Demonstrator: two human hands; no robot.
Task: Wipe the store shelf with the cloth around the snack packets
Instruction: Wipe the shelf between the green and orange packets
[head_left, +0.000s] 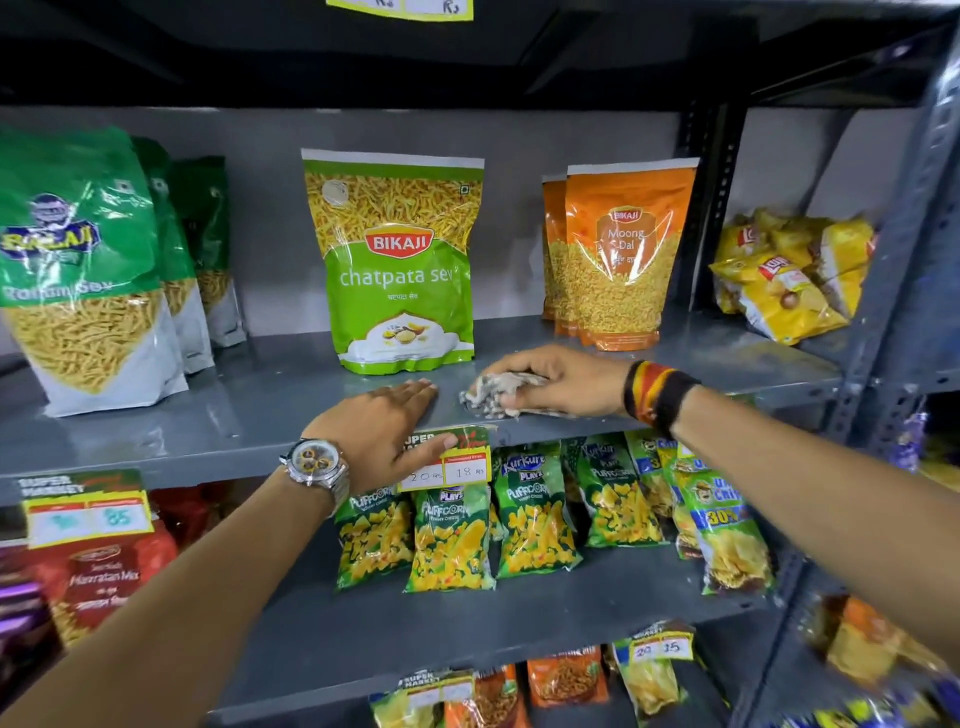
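Note:
A grey metal shelf (260, 410) runs across the middle of the view. My right hand (561, 382) presses a crumpled grey-white cloth (493, 397) onto the shelf's front part, just right of centre. My left hand (389, 431) lies flat on the front edge beside the cloth, fingers apart, thumb over a price tag (457, 462). A green chatpata sev packet (400, 260) stands upright right behind both hands. Orange moong dal packets (623, 260) stand at the back right, and green ratlami sev packets (88, 270) at the left.
Yellow chip packets (789, 275) are piled in the bay to the right, past a perforated upright post (711, 208). The shelf below holds green puffcorn packets (535, 519) and red packets (114, 566). Another shelf closes the space overhead.

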